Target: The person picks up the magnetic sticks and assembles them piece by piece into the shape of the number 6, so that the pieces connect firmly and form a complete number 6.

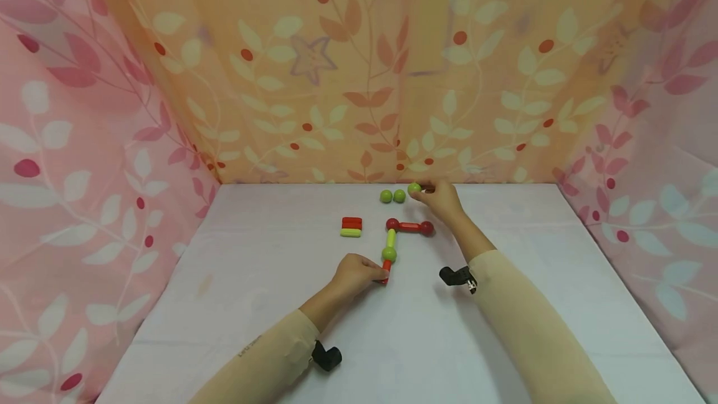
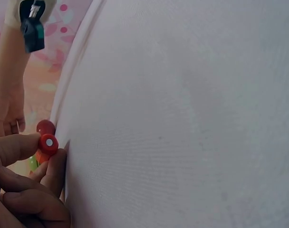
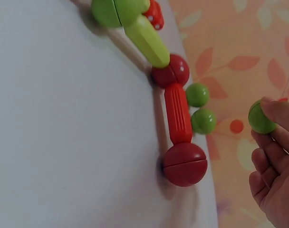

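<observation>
My left hand (image 1: 352, 275) pinches a red rod (image 1: 387, 264) at the near end of a joined chain of toy rods and balls; its round end with a white dot shows in the left wrist view. From that rod the chain runs through a green ball (image 1: 389, 254), a yellow-green rod (image 1: 391, 239) and a dark red ball (image 1: 392, 224). There it bends right along another red rod (image 1: 410, 227) to a second dark red ball (image 1: 427, 228). Toward the table's back, my right hand (image 1: 442, 201) pinches a loose green ball (image 3: 262, 117) between thumb and fingers.
Two more green balls (image 1: 392, 196) sit side by side near the back edge. Left of the chain lie two red rods (image 1: 351, 222) and a yellow-green rod (image 1: 350, 233), lined up together. Patterned cloth (image 1: 314, 80) hangs behind the white table (image 1: 252, 254) and at both sides.
</observation>
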Demonstrator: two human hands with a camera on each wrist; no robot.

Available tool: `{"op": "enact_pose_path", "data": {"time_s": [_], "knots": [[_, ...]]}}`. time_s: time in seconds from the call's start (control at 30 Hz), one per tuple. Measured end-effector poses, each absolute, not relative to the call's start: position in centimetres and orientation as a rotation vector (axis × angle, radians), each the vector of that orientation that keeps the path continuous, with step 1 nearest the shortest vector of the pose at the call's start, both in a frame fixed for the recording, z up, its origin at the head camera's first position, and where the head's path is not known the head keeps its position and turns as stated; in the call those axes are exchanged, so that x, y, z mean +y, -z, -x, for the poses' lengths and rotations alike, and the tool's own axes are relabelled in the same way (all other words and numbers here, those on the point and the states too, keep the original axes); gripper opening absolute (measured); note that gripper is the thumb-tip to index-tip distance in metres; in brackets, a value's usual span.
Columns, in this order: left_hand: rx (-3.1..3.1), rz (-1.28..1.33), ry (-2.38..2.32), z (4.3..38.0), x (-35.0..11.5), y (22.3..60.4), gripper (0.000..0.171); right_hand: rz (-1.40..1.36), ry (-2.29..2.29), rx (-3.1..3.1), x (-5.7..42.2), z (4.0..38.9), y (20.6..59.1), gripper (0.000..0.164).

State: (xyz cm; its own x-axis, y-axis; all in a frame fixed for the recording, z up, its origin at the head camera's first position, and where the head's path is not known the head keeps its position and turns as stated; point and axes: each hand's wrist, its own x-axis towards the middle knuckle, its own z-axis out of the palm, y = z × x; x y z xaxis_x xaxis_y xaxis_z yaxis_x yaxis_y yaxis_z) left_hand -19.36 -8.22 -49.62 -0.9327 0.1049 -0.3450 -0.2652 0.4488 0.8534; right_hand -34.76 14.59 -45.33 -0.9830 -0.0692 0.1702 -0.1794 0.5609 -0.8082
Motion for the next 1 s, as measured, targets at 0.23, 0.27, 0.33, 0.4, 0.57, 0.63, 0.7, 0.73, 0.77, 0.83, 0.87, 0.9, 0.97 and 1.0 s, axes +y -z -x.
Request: {"op": "enact_pose_path", "data": {"time_s": [0.23, 0.27, 0.33, 0.4, 0.57, 0.63, 0.7, 0.73, 0.77, 0.83, 0.87, 0.9, 0.97, 1.0], "knots": [[2.373, 0.192, -1.467, 19.2, -8.0, 49.5, 0.016, -0.221, -1.408, -2.67, 14.9, 31.2, 44.5, 0.042], [2.373, 0.205, -1.465, 19.2, -8.0, 49.5, 0.016, -0.215, -1.407, -2.677, 14.9, 30.6, 44.5, 0.043], [2.376, 0.22, -1.47, 19.2, -8.0, 49.5, 0.017, -0.203, -1.419, -2.684, 14.9, 29.6, 44.4, 0.043], [2.371, 0.236, -1.477, 19.2, -7.9, 49.5, 0.017, -0.193, -1.425, -2.692, 15.0, 28.5, 44.4, 0.045], [2.357, 0.259, -1.519, 19.1, -7.8, 49.5, 0.018, -0.222, -1.464, -2.688, 15.0, 26.0, 45.1, 0.043], [2.355, 0.264, -1.537, 19.1, -7.8, 49.6, 0.018, -0.238, -1.499, -2.681, 15.0, 25.2, 45.6, 0.042], [2.358, 0.269, -1.548, 19.1, -7.8, 49.7, 0.018, -0.245, -1.532, -2.685, 14.9, 24.3, 46.0, 0.041], [2.359, 0.27, -1.55, 19.0, -7.8, 49.8, 0.018, -0.238, -1.54, -2.692, 14.8, 23.9, 46.2, 0.041], [2.358, 0.274, -1.55, 19.1, -7.7, 49.8, 0.018, -0.234, -1.538, -2.703, 14.8, 23.6, 46.3, 0.041], [2.358, 0.287, -1.548, 19.1, -7.7, 49.9, 0.018, -0.222, -1.541, -2.724, 14.6, 22.9, 46.6, 0.039], [2.358, 0.29, -1.548, 19.1, -7.6, 49.9, 0.018, -0.217, -1.538, -2.733, 14.5, 22.5, 46.7, 0.037], [2.353, 0.292, -1.551, 19.1, -7.6, 49.9, 0.018, -0.22, -1.539, -2.739, 14.4, 22.2, 46.8, 0.037], [2.348, 0.287, -1.556, 19.2, -7.5, 49.8, 0.019, -0.225, -1.551, -2.745, 14.3, 21.7, 47.0, 0.035], [2.342, 0.287, -1.559, 19.2, -7.5, 49.8, 0.019, -0.225, -1.566, -2.744, 14.2, 21.4, 47.2, 0.035]]}}
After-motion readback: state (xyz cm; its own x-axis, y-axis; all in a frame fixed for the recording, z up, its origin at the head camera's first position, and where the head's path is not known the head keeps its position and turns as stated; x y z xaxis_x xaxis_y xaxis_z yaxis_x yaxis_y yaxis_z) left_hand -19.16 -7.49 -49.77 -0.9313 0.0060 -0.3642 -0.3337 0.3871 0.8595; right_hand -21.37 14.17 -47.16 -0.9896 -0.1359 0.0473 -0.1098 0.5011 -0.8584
